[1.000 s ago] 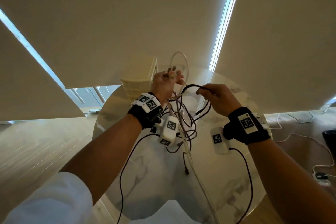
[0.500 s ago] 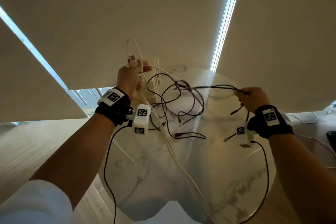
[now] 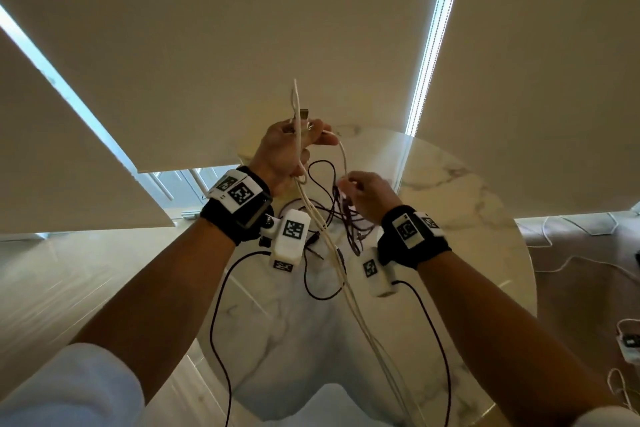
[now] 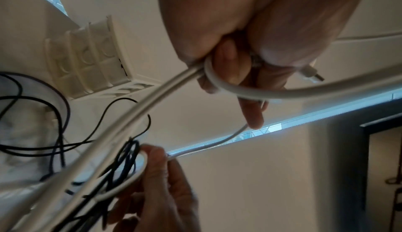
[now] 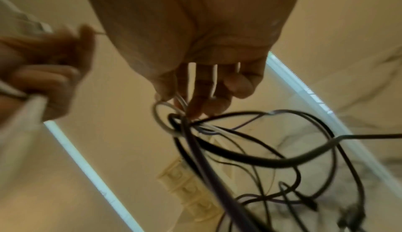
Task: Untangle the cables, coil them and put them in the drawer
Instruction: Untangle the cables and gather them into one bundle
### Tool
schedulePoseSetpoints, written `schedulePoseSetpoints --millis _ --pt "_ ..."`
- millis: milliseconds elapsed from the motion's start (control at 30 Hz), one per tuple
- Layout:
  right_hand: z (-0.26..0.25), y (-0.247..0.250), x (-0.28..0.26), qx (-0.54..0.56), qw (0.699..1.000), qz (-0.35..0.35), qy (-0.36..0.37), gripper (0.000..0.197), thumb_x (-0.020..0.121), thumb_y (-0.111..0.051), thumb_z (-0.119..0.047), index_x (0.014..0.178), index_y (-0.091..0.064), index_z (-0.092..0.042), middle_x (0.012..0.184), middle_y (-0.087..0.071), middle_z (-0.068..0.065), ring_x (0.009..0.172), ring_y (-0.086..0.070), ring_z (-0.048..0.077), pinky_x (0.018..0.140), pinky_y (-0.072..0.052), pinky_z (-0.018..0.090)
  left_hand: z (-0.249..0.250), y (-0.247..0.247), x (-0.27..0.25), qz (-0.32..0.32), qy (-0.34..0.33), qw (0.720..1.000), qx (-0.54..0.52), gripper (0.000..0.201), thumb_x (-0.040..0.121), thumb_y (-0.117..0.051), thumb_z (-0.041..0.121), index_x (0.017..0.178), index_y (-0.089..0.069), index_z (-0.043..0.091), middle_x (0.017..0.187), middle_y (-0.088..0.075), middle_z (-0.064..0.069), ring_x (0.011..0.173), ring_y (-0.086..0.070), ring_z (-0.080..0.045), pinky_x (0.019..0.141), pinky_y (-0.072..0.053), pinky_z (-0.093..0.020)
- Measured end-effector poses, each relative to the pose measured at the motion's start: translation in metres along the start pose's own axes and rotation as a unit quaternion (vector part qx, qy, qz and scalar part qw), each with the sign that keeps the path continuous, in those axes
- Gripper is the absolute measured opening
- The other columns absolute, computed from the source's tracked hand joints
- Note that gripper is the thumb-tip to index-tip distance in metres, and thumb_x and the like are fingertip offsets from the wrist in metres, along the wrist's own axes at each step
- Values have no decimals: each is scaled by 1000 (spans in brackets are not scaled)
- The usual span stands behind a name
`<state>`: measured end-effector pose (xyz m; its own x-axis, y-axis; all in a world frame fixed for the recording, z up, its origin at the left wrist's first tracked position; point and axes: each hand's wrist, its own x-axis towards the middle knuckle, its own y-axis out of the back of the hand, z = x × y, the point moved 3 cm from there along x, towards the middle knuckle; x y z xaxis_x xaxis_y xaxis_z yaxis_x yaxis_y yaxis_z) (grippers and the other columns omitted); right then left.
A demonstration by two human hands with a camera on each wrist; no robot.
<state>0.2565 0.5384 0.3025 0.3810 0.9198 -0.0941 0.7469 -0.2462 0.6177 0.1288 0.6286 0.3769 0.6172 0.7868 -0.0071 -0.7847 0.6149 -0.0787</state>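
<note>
Below your arms lies the round marbled surface point(image 3: 450, 191), and behind your hands on it stands a cream drawer unit point(image 4: 91, 63); from the left wrist view you see three drawer fronts, all closed as far as the pictures show, and what is in them is hidden. The task's cables are all in the air between your two hands, above the surface and well apart from the drawers. The white cable point(image 3: 313, 215) is the thicker one: your left hand point(image 3: 289, 149) is closed round it, fingers curled, with a loop sticking up above the fist and at least two white runs trailing down toward you over the surface. A thin white strand goes from your left hand across to your right hand point(image 3: 367, 196), whose fingertips pinch it together with a knot of dark cables point(image 3: 346, 218). How many dark cables there are you cannot tell; several loops hang tangled under the right hand, blurred in the right wrist view.
</note>
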Motion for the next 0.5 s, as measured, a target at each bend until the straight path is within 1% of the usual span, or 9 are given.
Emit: schedulePoseSetpoints --millis 67,133,233,300,367,400,433,467,500 --pt "9 6 4 -28 999 17 -14 23 95 -49 -38 92 -67 -23 90 -70 1 84 -66 19 84 -55 39 1 4 -2 -7 -8 999 -43 21 97 -51 20 90 -64 5 80 -71 -5 32 -25 -2 32 -22 -15" --pt "13 14 4 -80 996 28 -15 23 94 -51 -37 82 -66 -26 85 -70 1 77 -66 19 79 -57 39 -4 6 -2 2 1 996 -89 22 98 -49 21 92 -63 7 79 -72 -3 33 -25 -1 34 -20 -15" --pt "8 24 2 -66 996 54 2 25 93 -54 -34 77 -68 -20 81 -69 6 74 -64 20 73 -53 29 -15 -1 2 24 18 992 -119 16 96 -52 21 97 -64 11 83 -72 0 35 -24 -1 35 -21 -15" --pt "-1 32 2 -38 997 70 21 28 94 -55 -31 72 -64 -16 74 -66 7 69 -60 21 65 -46 26 -20 -14 3 27 13 999 -42 12 93 -59 15 101 -66 11 86 -69 -1 35 -30 0 35 -24 -15" --pt "-12 41 1 -33 995 80 49 30 95 -54 -26 71 -63 -11 70 -63 5 64 -57 20 60 -44 24 -24 -29 2 22 -34 997 64 16 87 -65 6 102 -68 4 80 -65 1 40 -46 2 40 -34 -13" --pt "-17 47 0 -30 993 91 63 29 95 -53 -23 71 -63 -9 71 -63 5 64 -57 19 58 -44 23 -25 -37 1 7 -65 993 100 17 84 -67 1 101 -68 2 77 -65 4 48 -55 4 49 -42 -13" --pt "-20 52 -1 -28 991 104 75 27 95 -52 -19 72 -63 -10 72 -62 5 63 -56 18 56 -43 21 -27 -44 0 -17 -95 987 128 19 81 -69 -2 99 -69 4 76 -65 5 59 -61 5 60 -47 -14" --pt "-23 58 -2 -25 989 119 88 25 95 -52 -15 74 -63 -10 73 -62 4 63 -56 16 56 -43 22 -28 -50 0 -34 -113 980 157 20 79 -70 -3 95 -71 9 76 -66 4 67 -63 5 68 -49 -17" --pt "-27 64 -4 -18 986 133 103 22 94 -52 -10 77 -65 -9 74 -63 3 64 -57 14 58 -44 22 -30 -52 1 -36 -118 975 187 19 79 -72 -1 90 -74 14 75 -66 -1 71 -63 0 71 -50 -20"
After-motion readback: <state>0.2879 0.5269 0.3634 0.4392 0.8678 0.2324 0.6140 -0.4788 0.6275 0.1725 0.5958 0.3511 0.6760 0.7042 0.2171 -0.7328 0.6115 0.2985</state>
